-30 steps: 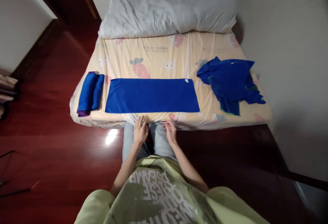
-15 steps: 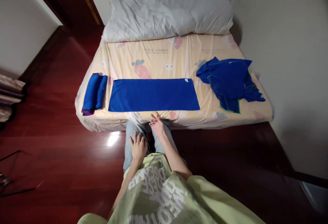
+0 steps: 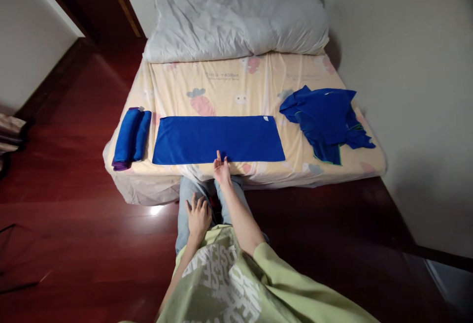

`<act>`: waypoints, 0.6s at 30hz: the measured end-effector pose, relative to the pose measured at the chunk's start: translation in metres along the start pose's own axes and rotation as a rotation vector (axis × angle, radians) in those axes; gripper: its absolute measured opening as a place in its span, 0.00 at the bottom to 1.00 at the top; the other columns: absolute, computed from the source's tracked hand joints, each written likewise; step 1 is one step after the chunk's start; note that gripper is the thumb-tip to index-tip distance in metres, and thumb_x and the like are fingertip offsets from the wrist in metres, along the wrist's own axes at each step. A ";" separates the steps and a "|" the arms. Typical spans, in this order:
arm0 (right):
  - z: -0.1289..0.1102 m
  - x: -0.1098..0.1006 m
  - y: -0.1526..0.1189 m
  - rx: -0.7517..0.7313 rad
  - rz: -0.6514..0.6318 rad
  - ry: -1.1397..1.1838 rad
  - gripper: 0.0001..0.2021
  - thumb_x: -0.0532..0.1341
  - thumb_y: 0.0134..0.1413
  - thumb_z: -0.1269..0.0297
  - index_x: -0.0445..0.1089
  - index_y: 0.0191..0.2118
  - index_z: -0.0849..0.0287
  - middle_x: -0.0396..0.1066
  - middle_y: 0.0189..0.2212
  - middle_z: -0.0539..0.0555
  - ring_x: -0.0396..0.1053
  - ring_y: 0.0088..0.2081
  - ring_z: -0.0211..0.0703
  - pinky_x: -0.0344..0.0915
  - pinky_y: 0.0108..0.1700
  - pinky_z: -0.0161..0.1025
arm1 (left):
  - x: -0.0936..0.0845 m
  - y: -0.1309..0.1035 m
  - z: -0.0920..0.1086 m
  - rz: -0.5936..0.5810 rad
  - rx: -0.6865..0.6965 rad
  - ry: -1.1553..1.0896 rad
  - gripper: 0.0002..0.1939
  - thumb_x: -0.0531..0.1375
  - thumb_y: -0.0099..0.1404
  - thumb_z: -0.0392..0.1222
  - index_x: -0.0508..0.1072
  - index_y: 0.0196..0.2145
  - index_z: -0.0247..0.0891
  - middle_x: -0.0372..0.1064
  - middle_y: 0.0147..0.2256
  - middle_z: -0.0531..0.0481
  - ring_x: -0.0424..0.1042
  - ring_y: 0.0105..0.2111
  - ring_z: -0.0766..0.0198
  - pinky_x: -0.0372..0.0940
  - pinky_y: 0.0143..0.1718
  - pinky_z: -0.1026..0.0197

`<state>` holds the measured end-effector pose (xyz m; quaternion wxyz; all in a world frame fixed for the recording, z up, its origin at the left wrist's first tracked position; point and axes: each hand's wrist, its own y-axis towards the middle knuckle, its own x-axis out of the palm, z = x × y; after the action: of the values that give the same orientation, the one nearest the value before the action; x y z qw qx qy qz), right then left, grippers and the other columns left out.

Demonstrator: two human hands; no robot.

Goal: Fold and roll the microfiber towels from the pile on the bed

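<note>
A blue towel (image 3: pixel 218 139) lies flat as a long rectangle across the bed, a small white tag at its far right corner. My right hand (image 3: pixel 222 169) is at its near edge, palm turned up and fingers apart, holding nothing. Whether the fingertips touch the cloth, I cannot tell. On my left thigh rests my left hand (image 3: pixel 199 214), its fingers spread and empty. To the left of the flat towel are rolled blue towels (image 3: pixel 127 136) side by side, with purple cloth showing at their ends. On the right lies a crumpled heap of blue towels (image 3: pixel 325 121) with green edging.
The bed (image 3: pixel 244 86) has a yellow printed sheet, and a bulky grey-white quilt (image 3: pixel 236 15) is piled at its far end. A wall (image 3: pixel 414 91) stands along the right side. Dark red wood floor (image 3: pixel 74 185) surrounds the bed, with thin black legs of a stand at lower left.
My right hand has moved forward from the bed's front edge to the near edge of the flat towel, turning palm up. My left hand stays on the thigh. The view has shifted slightly.
</note>
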<state>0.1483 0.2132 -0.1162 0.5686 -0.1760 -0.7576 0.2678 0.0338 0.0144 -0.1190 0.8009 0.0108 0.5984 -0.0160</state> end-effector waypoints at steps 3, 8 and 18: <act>0.000 0.002 0.003 -0.011 0.031 -0.024 0.19 0.48 0.74 0.63 0.76 0.52 0.57 0.78 0.54 0.52 0.73 0.32 0.30 0.76 0.40 0.28 | 0.000 0.001 0.000 -0.001 0.001 0.006 0.14 0.55 0.70 0.37 0.80 0.44 0.41 0.75 0.55 0.41 0.57 0.69 0.37 0.49 0.68 0.24; 0.001 0.002 0.004 0.005 0.056 -0.038 0.18 0.50 0.74 0.64 0.74 0.58 0.57 0.80 0.32 0.48 0.72 0.29 0.31 0.75 0.41 0.27 | -0.003 -0.002 0.003 -0.017 -0.001 0.002 0.14 0.54 0.69 0.36 0.79 0.45 0.42 0.75 0.55 0.41 0.57 0.69 0.38 0.49 0.68 0.25; 0.006 -0.002 0.006 -0.003 0.066 -0.035 0.18 0.54 0.72 0.62 0.72 0.61 0.53 0.74 0.23 0.44 0.72 0.27 0.33 0.75 0.40 0.28 | -0.053 0.096 0.008 -0.220 0.000 -0.242 0.18 0.49 0.73 0.40 0.79 0.45 0.43 0.79 0.43 0.46 0.78 0.42 0.57 0.71 0.47 0.56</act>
<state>0.1424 0.2159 -0.1226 0.5460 -0.1970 -0.7616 0.2881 0.0306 0.1108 -0.0658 0.8605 -0.0571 0.4953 -0.1048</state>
